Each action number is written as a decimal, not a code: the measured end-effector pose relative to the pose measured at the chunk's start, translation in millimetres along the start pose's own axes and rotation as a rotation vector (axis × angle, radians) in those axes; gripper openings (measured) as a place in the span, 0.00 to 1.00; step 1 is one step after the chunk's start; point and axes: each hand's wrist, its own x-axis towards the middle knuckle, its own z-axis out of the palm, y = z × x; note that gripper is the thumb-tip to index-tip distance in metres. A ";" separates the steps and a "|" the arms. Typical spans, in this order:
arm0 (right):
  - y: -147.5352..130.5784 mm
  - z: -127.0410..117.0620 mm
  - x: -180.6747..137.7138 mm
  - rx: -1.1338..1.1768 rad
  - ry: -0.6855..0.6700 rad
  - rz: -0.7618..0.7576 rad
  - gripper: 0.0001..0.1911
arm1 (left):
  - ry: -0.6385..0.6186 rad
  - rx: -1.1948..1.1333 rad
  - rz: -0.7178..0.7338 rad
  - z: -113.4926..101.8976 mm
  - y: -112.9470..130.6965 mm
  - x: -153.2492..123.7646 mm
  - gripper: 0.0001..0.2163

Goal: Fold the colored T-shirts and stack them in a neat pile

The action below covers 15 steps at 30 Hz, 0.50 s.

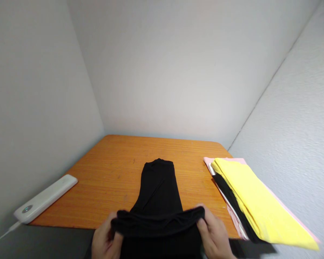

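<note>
Left hand (104, 240) and right hand (215, 237) pinch black garment (159, 190) (fold overhanging table (110, 169) edge).

Nothing could be read in the view: no text, label, brand or number. The white power bank (45, 198) at the left edge of the table (110, 162) carried a small round mark near its close end, too small to make out. The black garment (159, 194) and the folded yellow cloth (259, 201) showed only plain fabric.
</note>
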 end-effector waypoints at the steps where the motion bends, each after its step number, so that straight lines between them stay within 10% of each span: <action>1: -4.7 -0.1 15.9 0.006 0.046 0.023 0.15 | 0.015 -0.031 -0.018 4.1 5.1 14.9 0.15; 9: 39.0 24.1 147.8 -0.252 -0.123 0.140 0.22 | -0.115 0.197 0.000 42.6 -11.9 149.8 0.19; 15: 61.5 53.6 176.8 -0.578 -0.257 0.244 0.21 | -0.180 0.565 -0.021 68.7 -46.5 178.6 0.16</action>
